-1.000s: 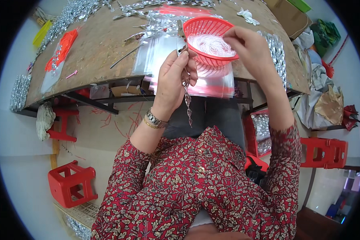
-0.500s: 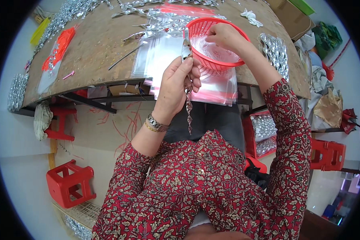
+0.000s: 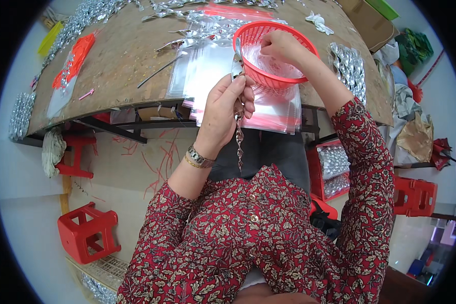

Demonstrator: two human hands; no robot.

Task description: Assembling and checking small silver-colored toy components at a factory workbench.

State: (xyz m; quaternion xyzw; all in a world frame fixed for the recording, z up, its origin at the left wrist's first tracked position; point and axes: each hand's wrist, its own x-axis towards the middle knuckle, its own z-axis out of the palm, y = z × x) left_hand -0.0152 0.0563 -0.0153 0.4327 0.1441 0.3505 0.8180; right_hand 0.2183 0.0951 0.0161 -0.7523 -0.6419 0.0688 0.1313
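Observation:
My left hand [image 3: 229, 99] is closed around a twisted silver spiral strip [image 3: 239, 147], held upright in front of me; its wider end rises above my fingers and its thin tail hangs below. My right hand [image 3: 281, 46] reaches into a red plastic basket [image 3: 277, 83], fingers bent and pinched at the tips. Whitish, clear thread-like material [image 3: 276, 66] lies inside that basket. Whatever the right fingertips hold is too small to make out. Beneath the basket spreads a stack of clear plastic bags [image 3: 207, 76] on the brown table.
More silver spirals [image 3: 347, 71] lie at the table's right, and others [image 3: 202, 34] behind the bags. A dark thin rod [image 3: 159, 72] rests left of the bags. An orange-topped clear bag [image 3: 76, 61] lies farther left. Red stools [image 3: 88, 233] stand on the floor.
The basket has shifted very slightly to the right. My right hand has dipped a little within it, while the left keeps its hold on the spiral strip.

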